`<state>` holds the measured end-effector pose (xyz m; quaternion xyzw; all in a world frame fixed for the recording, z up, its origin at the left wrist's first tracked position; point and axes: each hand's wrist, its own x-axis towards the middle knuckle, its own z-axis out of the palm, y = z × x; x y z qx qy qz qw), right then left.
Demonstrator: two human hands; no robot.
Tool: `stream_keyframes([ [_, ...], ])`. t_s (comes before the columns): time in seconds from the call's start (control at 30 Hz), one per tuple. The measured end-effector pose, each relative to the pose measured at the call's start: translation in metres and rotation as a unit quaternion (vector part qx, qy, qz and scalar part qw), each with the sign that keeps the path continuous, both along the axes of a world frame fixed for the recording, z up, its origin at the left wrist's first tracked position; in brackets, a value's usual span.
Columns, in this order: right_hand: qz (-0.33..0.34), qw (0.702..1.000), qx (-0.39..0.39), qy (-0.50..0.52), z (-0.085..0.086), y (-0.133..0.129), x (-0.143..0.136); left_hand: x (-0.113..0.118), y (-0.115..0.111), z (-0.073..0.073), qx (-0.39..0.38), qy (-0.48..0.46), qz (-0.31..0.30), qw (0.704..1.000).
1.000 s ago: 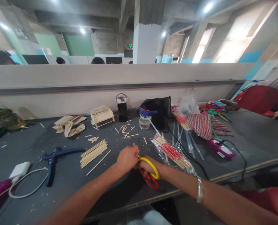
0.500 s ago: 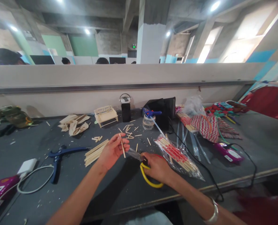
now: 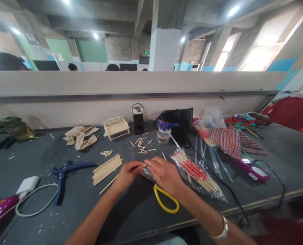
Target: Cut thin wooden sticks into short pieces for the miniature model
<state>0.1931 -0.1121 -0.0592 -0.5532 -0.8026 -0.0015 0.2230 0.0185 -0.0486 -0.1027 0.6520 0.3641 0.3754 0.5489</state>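
Note:
Both hands meet above the middle of the dark table. My left hand (image 3: 131, 173) is closed in a pinch on a thin wooden stick (image 3: 144, 165); mostly its light tip shows between the fingertips. My right hand (image 3: 164, 173) reaches its fingers to the same spot. Under its palm are scissors (image 3: 167, 203), with one yellow handle loop sticking out toward me and the blades partly covered by the fingers. Left of my left hand lies a row of wooden sticks (image 3: 107, 169), with a single stick (image 3: 108, 185) beside my wrist.
Short cut sticks (image 3: 141, 143) lie scattered ahead. Behind them stand a small wooden bench model (image 3: 116, 128), a phone (image 3: 138, 124) and a glue gun (image 3: 166, 125) on a jar (image 3: 163, 136). Bagged red-tipped sticks (image 3: 192, 170) and a black cable lie right; a blue cutter (image 3: 62, 177) lies left.
My left hand has moved right and turned over, bringing the stick to my right hand. The right hand's fingers have stretched toward it, and the yellow loop now shows below the palm.

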Motion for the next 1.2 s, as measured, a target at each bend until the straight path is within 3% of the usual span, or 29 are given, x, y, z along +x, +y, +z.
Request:
stream_keyframes([
  [0.2, 0.012, 0.996, -0.016, -0.091, -0.013, 0.012, -0.01, -0.004, 0.0, -0.013, 0.103, 0.122, -0.018, 0.987],
  [0.4, -0.044, 0.996, -0.058, -0.046, -0.017, 0.018, 0.004, -0.009, 0.0, -0.016, 0.184, 0.185, 0.01, 0.965],
  [0.53, -0.034, 0.989, -0.132, 0.06, -0.012, 0.018, 0.015, -0.01, 0.002, -0.01, 0.072, 0.151, 0.05, 0.985],
  [0.6, -0.017, 0.969, -0.202, 0.145, -0.012, 0.017, 0.016, -0.01, 0.002, -0.009, -0.009, 0.1, 0.079, 0.992],
  [0.77, -0.012, 0.853, -0.387, 0.35, -0.019, 0.016, 0.009, -0.007, -0.001, -0.01, -0.147, -0.101, 0.089, 0.98],
  [0.83, -0.019, 0.805, -0.445, 0.393, -0.022, 0.017, 0.005, -0.008, -0.002, -0.009, -0.176, -0.161, 0.073, 0.968],
  [0.9, -0.004, 0.778, -0.471, 0.416, -0.023, 0.019, 0.001, -0.009, -0.002, -0.009, -0.183, -0.191, 0.073, 0.962],
  [1.2, 0.025, 0.769, -0.475, 0.427, -0.021, 0.028, -0.01, -0.01, 0.0, -0.013, -0.164, -0.184, 0.103, 0.964],
])
